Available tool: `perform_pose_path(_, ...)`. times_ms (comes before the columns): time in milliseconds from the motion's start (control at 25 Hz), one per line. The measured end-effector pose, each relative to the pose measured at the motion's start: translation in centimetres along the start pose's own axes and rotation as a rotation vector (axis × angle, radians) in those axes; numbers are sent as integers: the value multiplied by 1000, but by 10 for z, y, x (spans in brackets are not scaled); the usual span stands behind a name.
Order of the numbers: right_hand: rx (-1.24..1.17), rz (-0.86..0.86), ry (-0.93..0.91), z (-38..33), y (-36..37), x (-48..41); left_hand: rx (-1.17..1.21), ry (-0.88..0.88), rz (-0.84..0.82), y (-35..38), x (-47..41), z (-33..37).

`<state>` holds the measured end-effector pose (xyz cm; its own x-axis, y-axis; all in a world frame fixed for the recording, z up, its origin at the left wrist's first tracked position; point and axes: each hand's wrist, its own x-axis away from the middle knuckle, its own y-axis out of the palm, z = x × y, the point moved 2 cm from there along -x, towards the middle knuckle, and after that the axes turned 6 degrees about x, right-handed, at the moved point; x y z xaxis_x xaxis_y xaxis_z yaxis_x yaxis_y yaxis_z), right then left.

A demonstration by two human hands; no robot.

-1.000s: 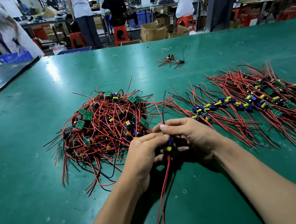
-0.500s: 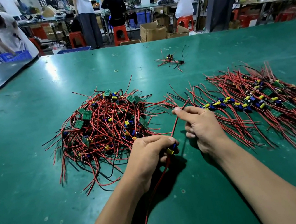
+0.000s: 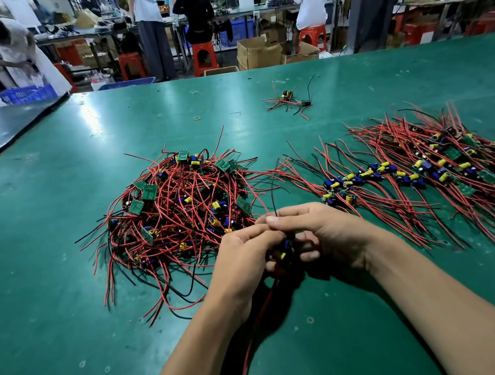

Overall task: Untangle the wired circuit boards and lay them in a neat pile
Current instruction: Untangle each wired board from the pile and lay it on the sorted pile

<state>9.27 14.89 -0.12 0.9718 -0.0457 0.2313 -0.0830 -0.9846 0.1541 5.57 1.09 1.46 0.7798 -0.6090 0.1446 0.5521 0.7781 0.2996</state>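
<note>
Boards (image 3: pixel 179 217) are heaped tangled on the surface (image 3: pixel 49 316), left; sorted ones (image 3: pixel 431 171) are laid right. One board (image 3: pixel 281 255) is gripped by the fingers of left hand (image 3: pixel 242 262) and right hand (image 3: pixel 328 233), wires (image 3: pixel 254 341) running near-to-far.

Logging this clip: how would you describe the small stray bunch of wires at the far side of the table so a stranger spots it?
On the green table, look past the tangled heap on the left and the combed-out row on the right, toward the far edge. The stray bunch lies there alone. Unlike both, it is tiny: a few red and black wires, touching neither.
</note>
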Motion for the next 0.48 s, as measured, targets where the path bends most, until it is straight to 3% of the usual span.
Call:
perform_pose_path(200, -1, 2, -43, -4, -4, 0, 46, -30, -17, 4, 3, 2)
perform_pose_path(480, -19, 465, -211, -1, -12, -10, -49, -27, -39, 1, 1, -1)
